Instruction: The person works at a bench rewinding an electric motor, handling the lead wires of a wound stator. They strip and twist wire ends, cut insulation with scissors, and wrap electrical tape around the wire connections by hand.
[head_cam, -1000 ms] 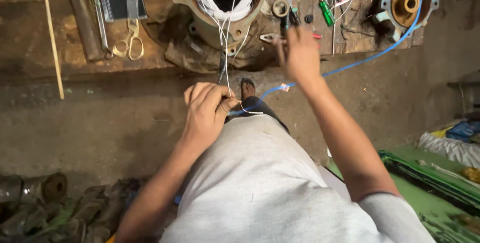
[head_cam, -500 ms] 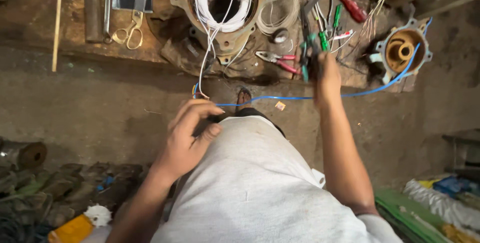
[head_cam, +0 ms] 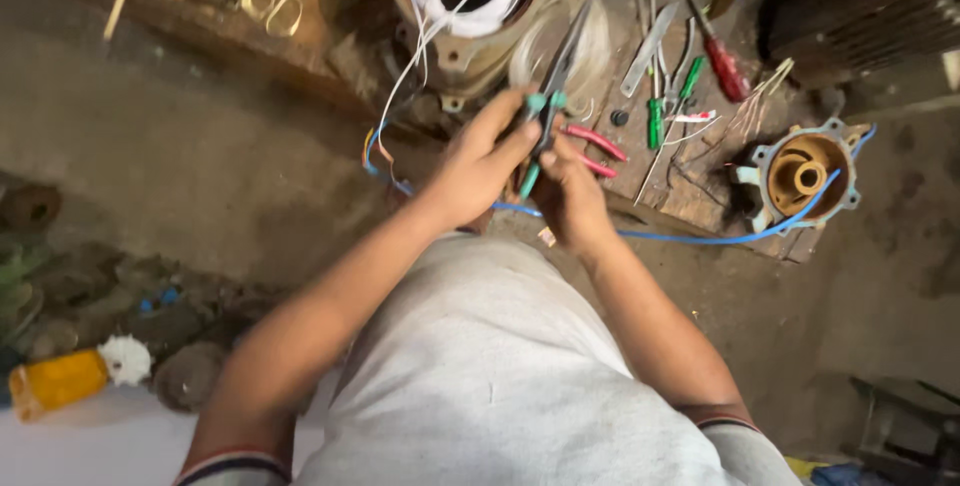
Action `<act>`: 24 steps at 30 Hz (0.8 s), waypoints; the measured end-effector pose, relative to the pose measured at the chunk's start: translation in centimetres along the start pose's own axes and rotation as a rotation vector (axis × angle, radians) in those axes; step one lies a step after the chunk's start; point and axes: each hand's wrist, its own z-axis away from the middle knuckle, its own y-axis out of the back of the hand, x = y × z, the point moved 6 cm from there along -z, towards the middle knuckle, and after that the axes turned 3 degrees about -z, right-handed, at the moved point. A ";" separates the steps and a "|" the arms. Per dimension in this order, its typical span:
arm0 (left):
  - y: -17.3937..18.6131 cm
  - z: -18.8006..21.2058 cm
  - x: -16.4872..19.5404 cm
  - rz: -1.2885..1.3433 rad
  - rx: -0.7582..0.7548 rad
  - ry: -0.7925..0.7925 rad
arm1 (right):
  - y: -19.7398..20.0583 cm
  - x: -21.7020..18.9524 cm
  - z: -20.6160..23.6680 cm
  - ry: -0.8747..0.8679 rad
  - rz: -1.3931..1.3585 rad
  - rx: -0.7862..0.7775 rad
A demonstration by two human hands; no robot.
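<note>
Pliers (head_cam: 552, 86) with green handles, held just below the motor stator (head_cam: 470, 6). Left hand (head_cam: 478, 161) closes its grip on the handles; right hand (head_cam: 572, 196) grips them from the stator's far side. Red-handled pliers (head_cam: 600, 146) lie beside.

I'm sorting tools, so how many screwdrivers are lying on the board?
2: a red-handled screwdriver at the board's upper right, and a green-handled screwdriver just left of it. Others may be hidden among the clutter.

light: dim, warm, brightest on forearms and shirt
shadows: deep in corners
focus: soft, edges stretched by wide lens
</note>
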 end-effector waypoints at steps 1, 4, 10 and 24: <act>-0.2 -0.2 -0.3 -0.098 0.056 0.038 | 0.6 -0.2 -0.1 -0.004 0.063 0.016; -0.6 -1.0 3.0 -0.361 0.237 -0.406 | 2.1 -2.3 -0.8 0.149 0.850 0.121; -1.8 -4.6 5.0 -0.550 0.279 -0.533 | 1.1 -5.4 0.2 0.604 1.941 0.304; -0.8 -1.5 -5.2 -0.319 -0.079 0.202 | 7.8 -4.1 2.1 0.177 1.362 0.458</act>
